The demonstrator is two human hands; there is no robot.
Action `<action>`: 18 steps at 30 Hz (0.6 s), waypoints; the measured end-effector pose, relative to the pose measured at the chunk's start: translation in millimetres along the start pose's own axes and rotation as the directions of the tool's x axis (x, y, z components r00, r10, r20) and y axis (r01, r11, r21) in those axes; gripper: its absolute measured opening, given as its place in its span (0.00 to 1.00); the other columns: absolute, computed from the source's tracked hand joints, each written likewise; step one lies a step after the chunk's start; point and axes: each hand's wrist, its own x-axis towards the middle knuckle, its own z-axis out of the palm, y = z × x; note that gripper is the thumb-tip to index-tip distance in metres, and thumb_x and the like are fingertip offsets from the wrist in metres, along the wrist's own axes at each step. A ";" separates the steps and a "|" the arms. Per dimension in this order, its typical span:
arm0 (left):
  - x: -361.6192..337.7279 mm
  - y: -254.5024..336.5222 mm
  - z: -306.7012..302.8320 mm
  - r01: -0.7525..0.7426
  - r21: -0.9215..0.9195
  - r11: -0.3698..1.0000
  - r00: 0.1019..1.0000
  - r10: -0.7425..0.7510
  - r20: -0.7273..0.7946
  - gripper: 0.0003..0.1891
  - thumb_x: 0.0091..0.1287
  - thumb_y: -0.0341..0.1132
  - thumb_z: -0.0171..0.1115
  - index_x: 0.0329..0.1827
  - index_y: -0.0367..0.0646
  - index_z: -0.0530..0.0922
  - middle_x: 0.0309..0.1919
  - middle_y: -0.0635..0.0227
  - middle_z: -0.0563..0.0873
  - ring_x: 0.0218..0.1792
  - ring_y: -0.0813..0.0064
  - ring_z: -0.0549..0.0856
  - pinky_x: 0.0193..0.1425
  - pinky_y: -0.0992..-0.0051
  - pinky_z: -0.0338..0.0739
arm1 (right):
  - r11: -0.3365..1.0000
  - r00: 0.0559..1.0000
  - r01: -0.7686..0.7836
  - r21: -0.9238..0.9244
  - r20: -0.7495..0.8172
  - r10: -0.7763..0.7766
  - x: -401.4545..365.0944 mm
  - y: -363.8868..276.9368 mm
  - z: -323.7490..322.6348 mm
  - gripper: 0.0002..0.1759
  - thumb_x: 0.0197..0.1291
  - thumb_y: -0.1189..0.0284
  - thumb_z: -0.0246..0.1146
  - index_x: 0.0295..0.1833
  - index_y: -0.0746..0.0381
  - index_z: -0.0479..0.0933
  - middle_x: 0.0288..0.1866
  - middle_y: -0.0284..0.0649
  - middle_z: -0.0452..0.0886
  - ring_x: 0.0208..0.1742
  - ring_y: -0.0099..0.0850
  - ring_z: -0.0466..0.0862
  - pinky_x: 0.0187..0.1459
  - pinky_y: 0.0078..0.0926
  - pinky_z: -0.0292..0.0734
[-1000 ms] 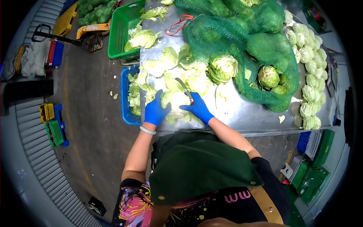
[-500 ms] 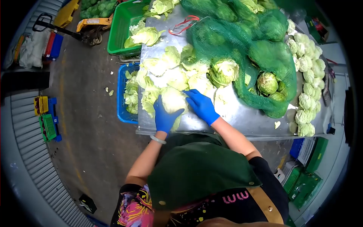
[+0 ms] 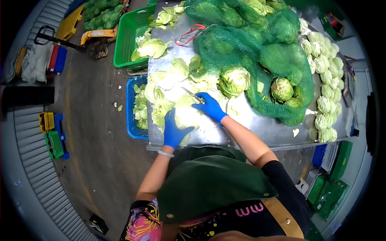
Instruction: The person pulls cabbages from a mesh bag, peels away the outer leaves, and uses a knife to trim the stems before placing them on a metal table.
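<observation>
A pale, trimmed cabbage (image 3: 189, 117) rests on the metal table (image 3: 257, 134) near its front edge. My left hand (image 3: 174, 130), in a blue glove, is wrapped round its left and near side. Just beyond it, my blue-gloved right hand (image 3: 210, 107) grips a knife (image 3: 189, 94), whose thin blade points away to the left over the cabbage's far side. Glare washes out part of the cabbage. Loose outer leaves (image 3: 163, 106) lie left of and beyond the hands. A leafy cabbage (image 3: 235, 81) sits farther right, at the net's edge.
Green net sacks (image 3: 229, 40) full of cabbages cover the back of the table. Trimmed cabbages (image 3: 325, 106) are stacked along the right edge. To the left stand a blue crate (image 3: 131, 106) with leaves and a green crate (image 3: 124, 44). A pallet jack (image 3: 96, 36) stands on the floor.
The knife blade now shows in my right hand, which has drawn slightly away from the cabbage. My left hand stays on the cabbage. The whole view has shifted slightly.
</observation>
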 end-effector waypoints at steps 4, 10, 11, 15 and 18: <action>-21.7 -34.2 -23.9 -0.105 -0.078 0.991 0.984 0.115 0.136 0.61 0.38 0.46 0.87 0.75 0.37 0.59 0.72 0.47 0.63 0.74 0.48 0.63 0.75 0.56 0.63 | 0.959 0.963 -0.267 -0.096 -0.053 0.263 -1.0 43.6 23.7 0.37 0.54 0.54 0.74 0.64 0.64 0.75 0.55 0.48 0.84 0.54 0.40 0.84 0.58 0.34 0.76; -55.4 -29.6 -45.2 0.195 -0.047 0.980 0.979 -0.193 0.060 0.51 0.45 0.44 0.84 0.71 0.35 0.64 0.66 0.49 0.68 0.67 0.53 0.70 0.72 0.60 0.66 | 0.955 0.971 -0.237 0.179 0.049 0.232 -19.8 27.6 33.4 0.48 0.49 0.46 0.76 0.67 0.69 0.71 0.58 0.50 0.80 0.58 0.38 0.80 0.58 0.33 0.74; -57.4 -34.9 -35.9 0.357 -0.271 0.894 0.930 -0.367 0.016 0.49 0.48 0.43 0.83 0.71 0.35 0.64 0.65 0.49 0.69 0.65 0.55 0.71 0.70 0.62 0.67 | 0.942 0.954 -0.275 0.191 0.179 0.242 -27.5 1.4 27.7 0.50 0.50 0.47 0.76 0.69 0.68 0.67 0.59 0.51 0.80 0.59 0.39 0.79 0.59 0.33 0.74; -29.5 -28.6 -11.8 0.376 -0.292 0.879 0.915 -0.402 -0.029 0.50 0.49 0.43 0.83 0.72 0.34 0.61 0.61 0.50 0.71 0.64 0.58 0.72 0.69 0.63 0.69 | 0.988 0.979 -0.118 -0.099 0.156 0.133 -26.9 6.2 43.8 0.43 0.53 0.53 0.73 0.71 0.60 0.67 0.53 0.53 0.82 0.55 0.46 0.83 0.55 0.39 0.77; -23.6 -13.5 -10.5 0.288 -0.214 0.933 0.952 -0.304 -0.046 0.53 0.47 0.43 0.84 0.73 0.34 0.59 0.63 0.51 0.72 0.64 0.58 0.74 0.68 0.63 0.71 | 0.969 0.962 -0.236 -0.074 -0.157 0.222 -17.9 18.4 22.7 0.38 0.57 0.61 0.70 0.71 0.60 0.65 0.51 0.53 0.81 0.49 0.45 0.84 0.47 0.39 0.80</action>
